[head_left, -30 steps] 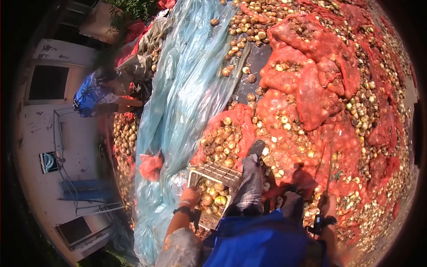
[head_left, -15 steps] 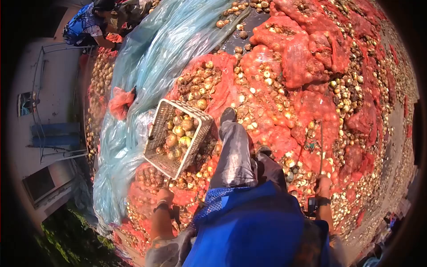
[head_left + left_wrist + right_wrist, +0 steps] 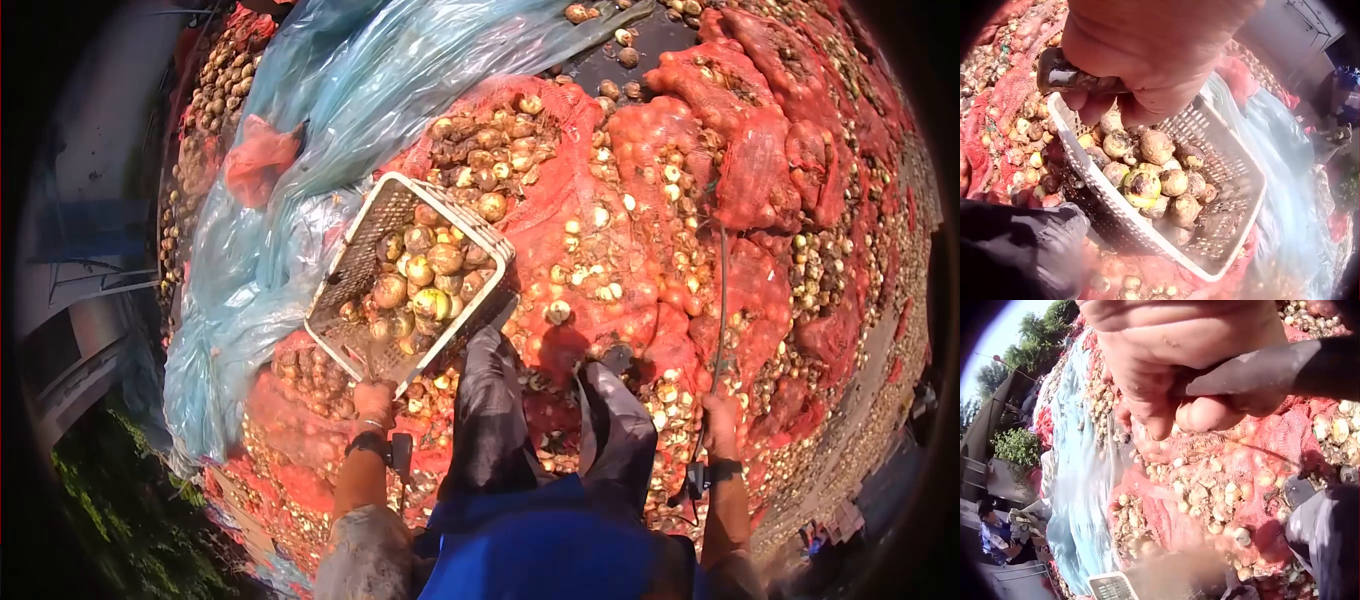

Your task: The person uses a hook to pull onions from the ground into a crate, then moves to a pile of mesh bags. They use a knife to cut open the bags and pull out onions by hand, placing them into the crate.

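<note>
A white plastic crate, partly filled with onions, lies tilted on the onion heap. My left hand is right at the crate's near corner. In the left wrist view its fingers curl round a dark handle above the crate rim; the tool's far end is hidden. My right hand grips a long thin rod that points away over the red mesh sacks. Close up, the rod's dark handle runs through the right fist.
Red mesh sacks and loose onions cover the ground around my legs. Blue plastic sheeting runs along the left, with a red mesh bundle on it. Another person bends over beyond the sheeting.
The left hand held the crate's rim earlier, then was apart from it, and is now back at its near corner. The crate lies farther from my body. The right hand keeps its rod.
</note>
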